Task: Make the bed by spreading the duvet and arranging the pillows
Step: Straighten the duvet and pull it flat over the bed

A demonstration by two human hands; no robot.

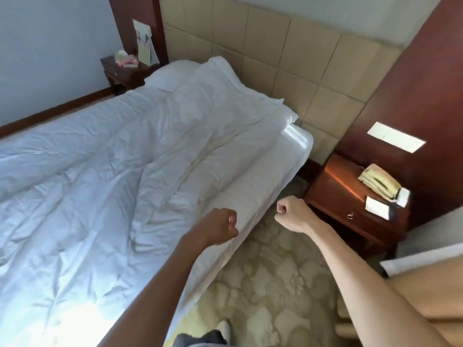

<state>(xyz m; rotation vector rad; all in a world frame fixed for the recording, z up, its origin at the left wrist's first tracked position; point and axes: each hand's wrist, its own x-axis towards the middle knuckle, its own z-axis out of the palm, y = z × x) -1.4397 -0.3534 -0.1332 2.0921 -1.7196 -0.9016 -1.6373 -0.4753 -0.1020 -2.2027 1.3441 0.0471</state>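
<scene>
Standing bedside, left hand [220, 227] and right hand [290, 212] both fisted, holding nothing; rumpled white duvet [105, 156] spread over bed, covering white pillows [172, 73] at headboard; smoothing, pillow arranging left

We stand beside the bed [253, 196], where the white duvet [100, 171] lies spread but wrinkled and covers most of the pillows [172, 73] at the padded headboard [288, 58]. Our left hand [220, 226] is above the bed edge and our right hand [292, 214] above the patterned carpet [275, 284], both with fingers curled and holding nothing. A wooden table [335, 186] near the bed carries a telephone [379, 182].
</scene>
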